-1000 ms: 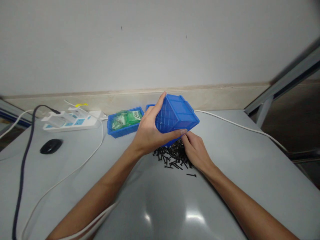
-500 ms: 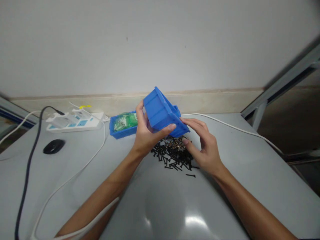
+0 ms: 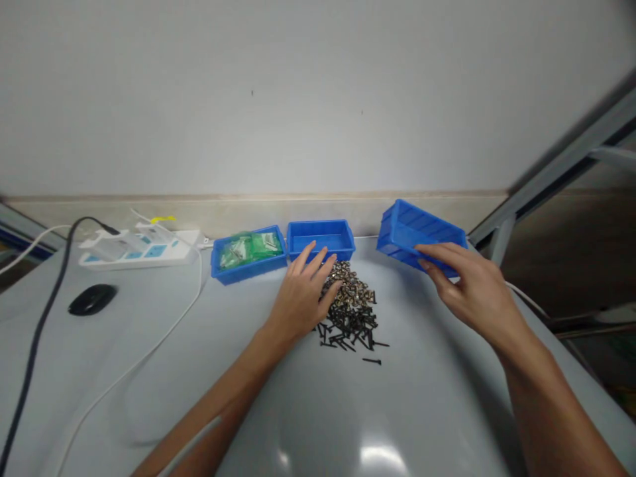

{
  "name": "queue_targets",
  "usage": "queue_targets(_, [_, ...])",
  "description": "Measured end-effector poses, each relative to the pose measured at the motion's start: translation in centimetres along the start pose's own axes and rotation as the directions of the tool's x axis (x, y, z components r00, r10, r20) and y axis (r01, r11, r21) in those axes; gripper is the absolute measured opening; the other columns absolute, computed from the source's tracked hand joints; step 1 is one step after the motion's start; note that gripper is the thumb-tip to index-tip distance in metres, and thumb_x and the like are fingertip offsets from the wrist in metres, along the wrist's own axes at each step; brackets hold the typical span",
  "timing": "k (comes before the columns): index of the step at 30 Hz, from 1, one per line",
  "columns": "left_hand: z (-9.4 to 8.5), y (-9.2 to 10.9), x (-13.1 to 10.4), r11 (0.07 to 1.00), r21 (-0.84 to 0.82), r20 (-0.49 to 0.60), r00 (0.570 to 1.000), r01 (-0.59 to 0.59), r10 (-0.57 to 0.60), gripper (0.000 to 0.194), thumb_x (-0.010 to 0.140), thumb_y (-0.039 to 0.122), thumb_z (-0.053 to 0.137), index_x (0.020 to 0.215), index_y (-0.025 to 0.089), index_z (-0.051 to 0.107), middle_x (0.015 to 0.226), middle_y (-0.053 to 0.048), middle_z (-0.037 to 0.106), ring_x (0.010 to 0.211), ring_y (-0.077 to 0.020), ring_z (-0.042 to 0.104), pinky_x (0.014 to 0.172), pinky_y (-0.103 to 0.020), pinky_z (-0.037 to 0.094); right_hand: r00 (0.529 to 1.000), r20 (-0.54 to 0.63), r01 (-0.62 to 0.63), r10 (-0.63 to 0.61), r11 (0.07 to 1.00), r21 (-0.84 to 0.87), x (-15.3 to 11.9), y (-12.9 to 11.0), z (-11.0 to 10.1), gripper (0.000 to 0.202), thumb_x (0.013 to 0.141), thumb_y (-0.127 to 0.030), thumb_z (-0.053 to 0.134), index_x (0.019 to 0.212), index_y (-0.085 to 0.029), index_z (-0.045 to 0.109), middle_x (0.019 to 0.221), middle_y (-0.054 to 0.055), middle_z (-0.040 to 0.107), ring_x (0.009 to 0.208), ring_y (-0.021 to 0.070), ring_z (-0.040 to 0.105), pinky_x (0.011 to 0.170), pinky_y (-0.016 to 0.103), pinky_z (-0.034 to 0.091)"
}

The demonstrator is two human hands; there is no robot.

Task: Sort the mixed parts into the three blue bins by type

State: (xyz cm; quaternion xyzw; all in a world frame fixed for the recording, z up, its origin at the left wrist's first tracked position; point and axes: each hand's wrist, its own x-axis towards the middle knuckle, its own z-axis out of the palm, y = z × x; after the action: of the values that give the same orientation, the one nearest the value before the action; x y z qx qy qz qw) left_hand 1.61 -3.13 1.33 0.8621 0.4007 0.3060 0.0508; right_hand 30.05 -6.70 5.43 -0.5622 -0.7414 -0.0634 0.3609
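Note:
My right hand (image 3: 462, 278) grips the near edge of a blue bin (image 3: 415, 228), which is tilted and raised at the right, with no contents showing. My left hand (image 3: 303, 291) is spread over the left side of a pile, holding nothing. The pile has silvery-brown small fasteners (image 3: 354, 286) at the back and black screws (image 3: 350, 324) in front. Behind it stands an empty blue bin (image 3: 322, 237). Left of that, another blue bin (image 3: 248, 255) holds green and clear packets.
A white power strip (image 3: 149, 255) with plugs lies at the back left. A black mouse (image 3: 93, 299) sits in front of it. Black and white cables run down the left side of the grey table (image 3: 199, 358). A metal frame (image 3: 501, 242) stands at the right.
The blue bin has moved from above the pile to the right and is now in my right hand alone. My left hand has let go and opened. More silvery-brown pieces are visible.

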Motion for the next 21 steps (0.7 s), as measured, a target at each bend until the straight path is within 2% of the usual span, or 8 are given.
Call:
queue_targets(4, [0.5,-0.1,-0.4,0.994,0.095,0.031,0.999,-0.047,0.044,0.049,0.101,0.037,0.053,0.141,0.009,0.054,0.151,-0.022,0.052,0.146,-0.037,0.04,0.116,-0.06,0.04,0.967,0.254,0.009,0.011,0.997,-0.078,-0.1,0.9,2.0,0.034,0.094,-0.016,0.048,0.114,-0.015,0.076,0.105,0.013,0.078,0.095,0.0315,0.07,0.087,0.048,0.055])
queue_targets(7, [0.5,-0.3,-0.5,0.992,0.102,0.038,0.997,-0.078,0.074,0.05,0.102,0.038,0.051,0.143,0.01,0.051,0.153,-0.022,0.048,0.148,-0.0381,0.037,0.116,-0.062,0.04,0.952,0.306,0.027,-0.013,0.999,-0.041,0.5,0.3,4.2,0.038,0.094,-0.012,0.047,0.119,-0.016,0.074,0.104,0.012,0.078,0.094,0.0305,0.067,0.088,0.047,0.053])
queue_targets(12, [0.1,-0.9,-0.8,0.994,0.052,0.05,0.995,-0.091,0.089,0.045,0.104,0.031,0.047,0.144,0.01,0.049,0.155,-0.021,0.046,0.152,-0.0372,0.029,0.116,-0.062,0.041,0.984,0.141,0.105,-0.108,0.994,0.028,1.3,-1.8,5.4,0.042,0.089,-0.01,0.048,0.125,-0.014,0.07,0.121,0.014,0.072,0.114,0.0307,0.061,0.101,0.048,0.048])
queue_targets(14, [-0.2,-1.1,-0.9,0.993,0.043,0.036,0.994,-0.108,0.106,0.042,0.104,0.027,0.046,0.142,0.011,0.05,0.154,-0.02,0.047,0.152,-0.036,0.03,0.116,-0.06,0.041,0.998,0.016,0.067,-0.068,0.998,0.019,1.2,-2.8,4.8,0.032,0.088,-0.013,0.052,0.112,-0.013,0.074,0.111,0.015,0.071,0.108,0.0302,0.062,0.096,0.046,0.05])
queue_targets(15, [-0.3,-1.2,-1.0,0.992,0.041,0.024,0.993,-0.118,0.117,0.041,0.103,0.025,0.046,0.141,0.01,0.052,0.152,-0.019,0.049,0.151,-0.0354,0.032,0.116,-0.059,0.042,0.999,0.032,0.024,-0.025,1.0,0.015,1.0,-3.2,4.4,0.028,0.087,-0.015,0.054,0.106,-0.014,0.075,0.101,0.013,0.071,0.097,0.0281,0.065,0.089,0.043,0.052])
queue_targets(17, [-0.6,-1.2,-1.1,0.99,0.04,-0.004,0.991,-0.132,0.133,0.037,0.103,0.022,0.046,0.137,0.01,0.055,0.145,-0.018,0.055,0.144,-0.0337,0.043,0.114,-0.056,0.045,0.967,0.237,-0.1,0.092,0.995,0.02,0.6,-3.7,3.8,0.02,0.082,-0.016,0.06,0.096,-0.018,0.074,0.086,0.007,0.071,0.075,0.0221,0.065,0.076,0.037,0.053])
queue_targets(19, [-1.0,-0.9,-1.1,0.992,0.035,-0.018,0.992,-0.121,0.122,0.033,0.102,0.021,0.047,0.131,0.012,0.06,0.135,-0.016,0.062,0.13,-0.0305,0.055,0.11,-0.051,0.05,0.893,0.401,-0.227,0.205,0.974,0.008,0.0,-4.0,3.8,0.021,0.081,-0.018,0.063,0.099,-0.018,0.075,0.083,0.005,0.072,0.068,0.0208,0.066,0.07,0.035,0.052])
queue_targets(21, [-1.3,-0.5,-1.0,0.998,0.041,0.003,0.999,-0.046,0.046,0.03,0.102,0.021,0.047,0.127,0.014,0.063,0.123,-0.014,0.066,0.113,-0.0271,0.063,0.1,-0.047,0.055,0.854,0.434,-0.311,0.286,0.95,-0.015,-0.4,-4.3,4.4,0.029,0.088,-0.025,0.062,0.112,-0.015,0.073,0.09,0.009,0.074,0.073,0.0231,0.068,0.074,0.037,0.053])
